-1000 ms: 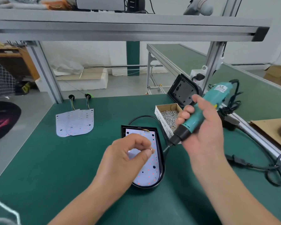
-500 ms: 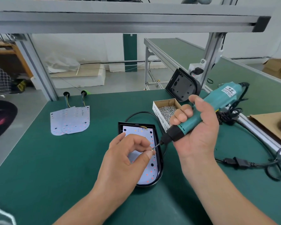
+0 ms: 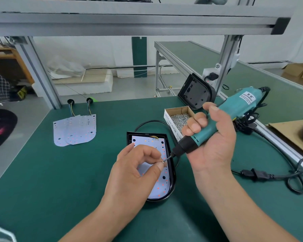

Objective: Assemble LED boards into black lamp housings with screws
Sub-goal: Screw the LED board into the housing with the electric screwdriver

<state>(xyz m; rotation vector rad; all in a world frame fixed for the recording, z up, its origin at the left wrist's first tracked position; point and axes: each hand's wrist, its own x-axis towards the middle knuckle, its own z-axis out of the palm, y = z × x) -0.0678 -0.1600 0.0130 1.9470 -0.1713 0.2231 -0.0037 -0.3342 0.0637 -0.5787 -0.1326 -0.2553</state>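
A black lamp housing (image 3: 171, 173) lies on the green bench in front of me with a white LED board (image 3: 162, 183) seated inside it. Above the board, my left hand (image 3: 138, 168) pinches a small screw (image 3: 162, 161) between thumb and forefinger. My right hand (image 3: 212, 142) grips a teal electric screwdriver (image 3: 234, 109), tilted down to the left, and its bit tip touches the screw. The lower left part of the board is hidden by my left hand.
An open cardboard box of screws (image 3: 179, 117) stands just behind the housing. A second black housing (image 3: 196, 92) leans at the back right. Two loose LED boards (image 3: 75, 130) with wires lie at the left. Power cords (image 3: 273, 175) trail across the right side.
The screwdriver has come down and left until its bit meets the screw in my left hand. My left hand has stayed over the board.
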